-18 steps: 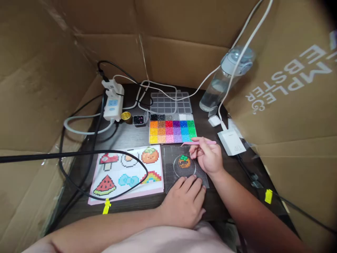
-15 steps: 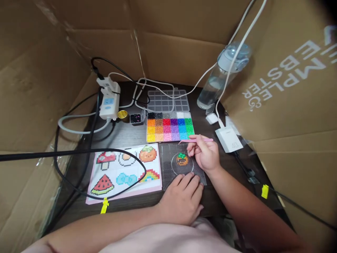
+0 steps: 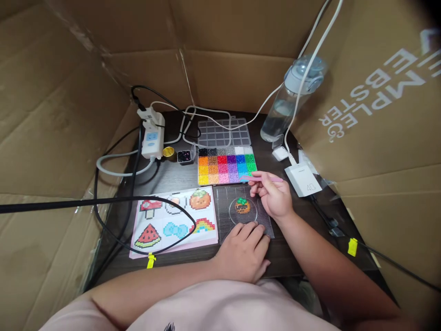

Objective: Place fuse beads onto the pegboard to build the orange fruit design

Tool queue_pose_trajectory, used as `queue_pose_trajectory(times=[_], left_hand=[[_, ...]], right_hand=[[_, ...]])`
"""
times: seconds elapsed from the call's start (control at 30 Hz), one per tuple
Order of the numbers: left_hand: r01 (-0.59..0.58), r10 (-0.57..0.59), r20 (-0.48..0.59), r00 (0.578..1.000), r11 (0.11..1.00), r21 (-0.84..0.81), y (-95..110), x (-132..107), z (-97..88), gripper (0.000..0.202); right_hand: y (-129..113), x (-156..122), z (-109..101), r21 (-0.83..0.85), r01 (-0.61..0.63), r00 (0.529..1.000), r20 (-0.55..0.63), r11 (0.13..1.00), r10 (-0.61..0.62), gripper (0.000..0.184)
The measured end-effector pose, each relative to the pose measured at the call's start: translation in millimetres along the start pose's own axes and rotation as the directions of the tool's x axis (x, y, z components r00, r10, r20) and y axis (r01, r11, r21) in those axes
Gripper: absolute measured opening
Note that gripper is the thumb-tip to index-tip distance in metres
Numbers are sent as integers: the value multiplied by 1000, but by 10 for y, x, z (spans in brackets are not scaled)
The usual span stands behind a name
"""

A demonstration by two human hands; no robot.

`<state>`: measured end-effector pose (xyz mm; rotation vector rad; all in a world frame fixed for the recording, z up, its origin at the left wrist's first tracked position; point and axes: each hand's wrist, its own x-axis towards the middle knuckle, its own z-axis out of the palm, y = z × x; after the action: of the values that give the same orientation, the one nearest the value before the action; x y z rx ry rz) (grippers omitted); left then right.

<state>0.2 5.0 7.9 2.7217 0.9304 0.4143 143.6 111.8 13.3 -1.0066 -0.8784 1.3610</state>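
My right hand point(image 3: 274, 197) grips pink tweezers point(image 3: 263, 179) between thumb and fingers. Their bent tip points left over the front row of a divided box of coloured beads point(image 3: 227, 167), around the lilac and light-blue compartments. Whether the tip pinches a bead is too small to tell. Below lies a clear pegboard point(image 3: 223, 227) with a ring on it. Inside the ring sits a bead figure point(image 3: 242, 208), orange with a green top and a dark gap in its middle. My left hand point(image 3: 243, 250) rests palm down, fingers extended, across the pegboard's near edge.
A pattern sheet point(image 3: 175, 216) lies left, crossed by a black cable loop point(image 3: 186, 212). Behind are a power strip point(image 3: 152, 140), a gold cup point(image 3: 168, 153) and a small bead container point(image 3: 184, 156). A water bottle point(image 3: 280, 112) and white charger point(image 3: 303, 179) stand right. Cardboard walls surround the table.
The tweezers' tip has moved slightly away from me, from the bead box's near edge onto its front row. My left hand stays on the pegboard. The whole view has shifted a little.
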Motion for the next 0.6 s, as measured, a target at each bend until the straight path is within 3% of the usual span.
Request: queue_pose_trajectory(times=[0.17, 0.3, 0.43, 0.6], left_hand=[[4, -4, -15, 1000, 1000, 16, -2, -13, 11, 45], [-3, 5, -40, 999, 999, 54, -5, -34, 35, 47], [-19, 23, -43, 999, 996, 92, -21, -47, 45, 49], [-27, 30, -36, 999, 996, 86, -53, -58, 35, 49]], right_hand=[[-91, 38, 68, 2, -31, 1000, 1, 1000, 31, 36], [-259, 189, 247, -146, -23, 998, 59, 989, 32, 39], [-367, 393, 509, -387, 176, 974, 200, 905, -104, 34], [-162, 498, 711, -497, 388, 916, 303, 776, -263, 21]])
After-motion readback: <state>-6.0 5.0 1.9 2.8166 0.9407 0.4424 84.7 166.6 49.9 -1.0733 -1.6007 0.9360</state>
